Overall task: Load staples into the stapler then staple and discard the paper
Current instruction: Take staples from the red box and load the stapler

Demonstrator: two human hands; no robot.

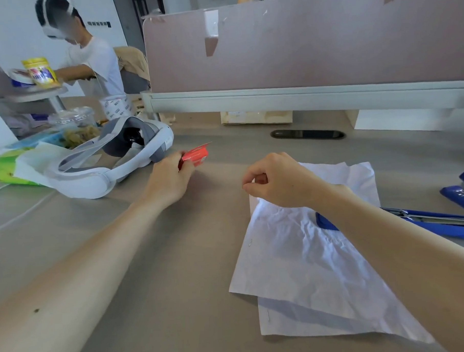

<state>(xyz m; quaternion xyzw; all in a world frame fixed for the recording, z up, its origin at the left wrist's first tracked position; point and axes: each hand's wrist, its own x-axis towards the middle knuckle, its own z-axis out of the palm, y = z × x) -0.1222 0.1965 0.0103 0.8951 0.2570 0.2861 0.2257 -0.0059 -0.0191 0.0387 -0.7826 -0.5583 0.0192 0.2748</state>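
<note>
The grey desk (202, 257) is bounded at its far edge by a pink partition (299, 45). Crumpled white paper (322, 265) is spread toward the near right corner, and the opened blue stapler (440, 220) lies on its right part, at the right edge. A white headset (113, 159) is placed at the left. The left hand (170, 184) is closed on a small red staple box (195, 156) just beside the headset. The right hand (276, 184) is held above the paper's far corner, fingers pinched; whether something is gripped cannot be told.
</note>
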